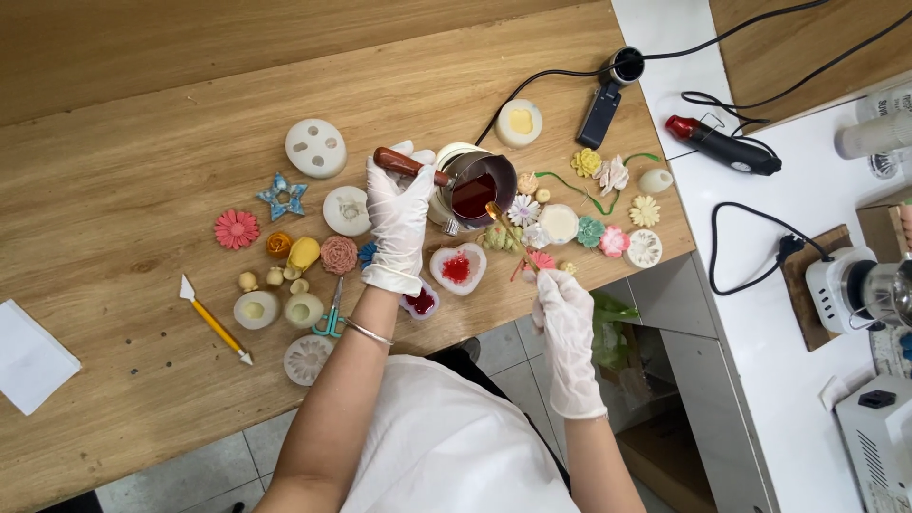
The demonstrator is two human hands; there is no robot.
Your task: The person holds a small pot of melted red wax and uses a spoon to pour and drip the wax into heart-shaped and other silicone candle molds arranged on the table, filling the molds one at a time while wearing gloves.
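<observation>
Gloves of thin white latex are worn on both hands. The left hand (pixel 399 223) is closed around the brown wooden handle of a small metal melting pot (pixel 478 186), which is held tilted near the front edge of the wooden tabletop (pixel 142 142); dark red glossy liquid is seen inside the pot. The right hand (pixel 562 309) is closed on a thin stick (pixel 513 239) whose upper end reaches the rim of the pot. Just below the pot, a white heart-shaped silicone mould (pixel 458 268) is placed, with a red filling in its centre. A second, smaller mould with red filling (pixel 420 303) lies at the front edge, partly hidden by the left wrist.

Many small pieces with a matte, waxy look are spread around: a pink daisy flower (pixel 236 229), a blue star-shaped piece (pixel 282 196), a round white mould with three holes (pixel 315 147), and a yellow flower (pixel 586 161) toward the right edge. A yellow modelling tool with white tips (pixel 215 321) lies toward the left front, and small scissors with teal handles (pixel 332 313) are seen beside the left forearm. A red and black heat tool (pixel 722 143) rests on the white surface at the right.
</observation>
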